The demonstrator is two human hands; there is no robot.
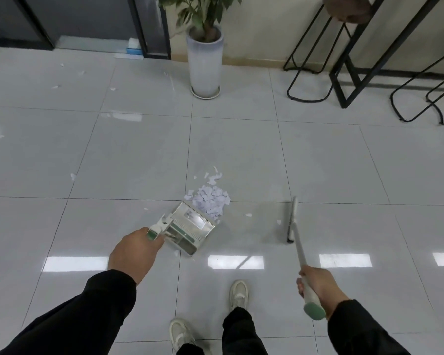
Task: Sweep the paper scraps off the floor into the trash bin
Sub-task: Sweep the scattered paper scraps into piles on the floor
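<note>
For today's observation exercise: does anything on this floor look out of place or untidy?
Yes. Torn paper scraps lie heaped on the floor tiles at the dustpan mouth, and stray bits are scattered far to the left, well away from the pile.

Looks like an office lobby tbh: glossy grey floor tiles (236,155), potted plant (205,47), black metal-frame furniture (349,73), dark glass partition (149,26).
</note>
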